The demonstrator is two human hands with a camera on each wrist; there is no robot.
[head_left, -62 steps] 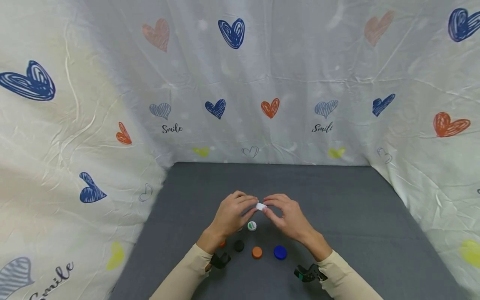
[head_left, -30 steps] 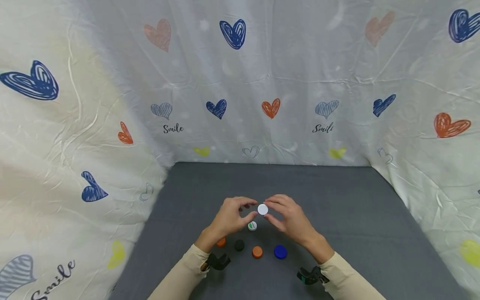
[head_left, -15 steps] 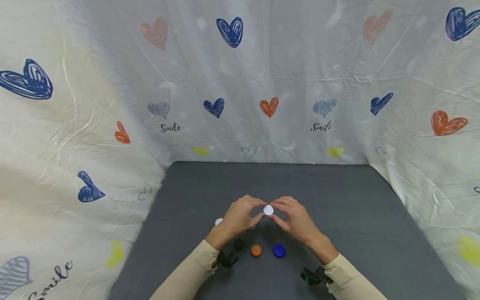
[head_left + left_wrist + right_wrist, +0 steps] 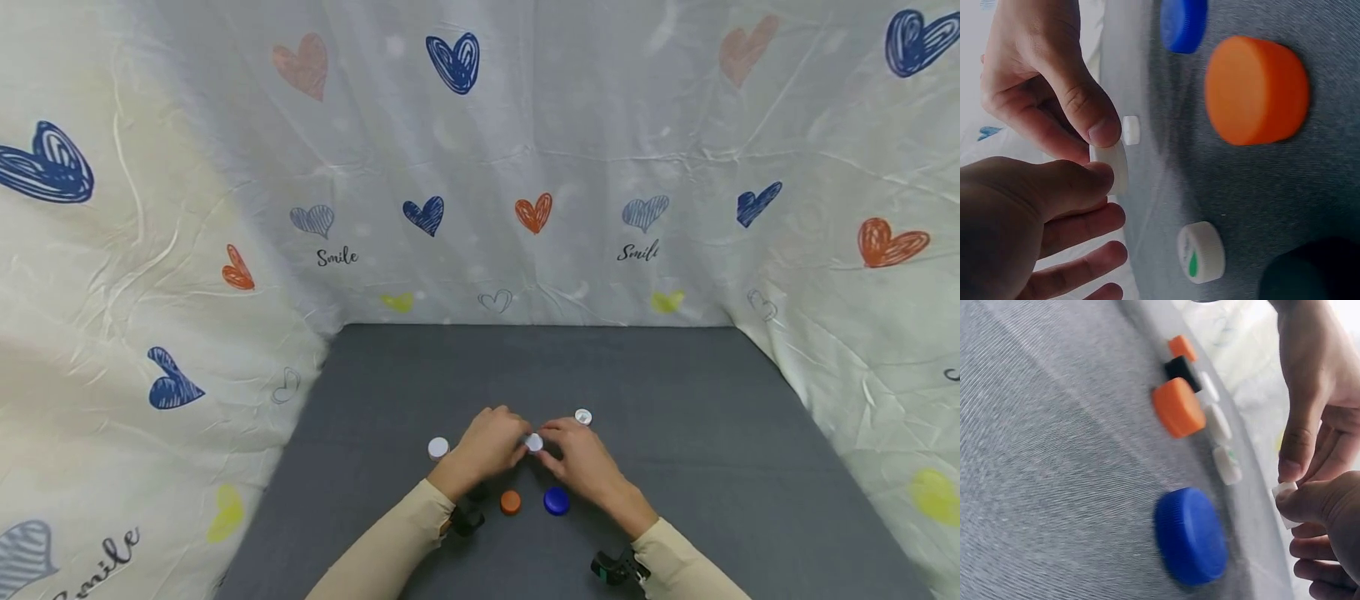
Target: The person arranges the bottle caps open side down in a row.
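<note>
A small white bottle cap (image 4: 534, 442) is held between both hands, low over the grey cloth. My left hand (image 4: 491, 442) pinches its left side with thumb and forefinger, and its other fingers spread loosely in the left wrist view. From the other side my right hand (image 4: 581, 458) pinches the same cap, thumb tip close to the left thumb. Below the hands, a white cap with a green mark (image 4: 1204, 253) lies on the cloth, hidden in the head view. Just beyond the right hand sits another white cap (image 4: 583, 417), hollow side up.
An orange cap (image 4: 511, 502) and a larger blue cap (image 4: 557, 501) lie nearer the body. Another white cap (image 4: 438, 448) is left of the left wrist. The right wrist view shows a black cap (image 4: 1182, 373) and a second orange cap (image 4: 1182, 348). A heart-print curtain (image 4: 495, 250) hangs behind.
Both hands have moved nearer the body with the held white cap, which was turned about between the fingers earlier. The hollow-side-up white cap beyond the right hand has come into view.
</note>
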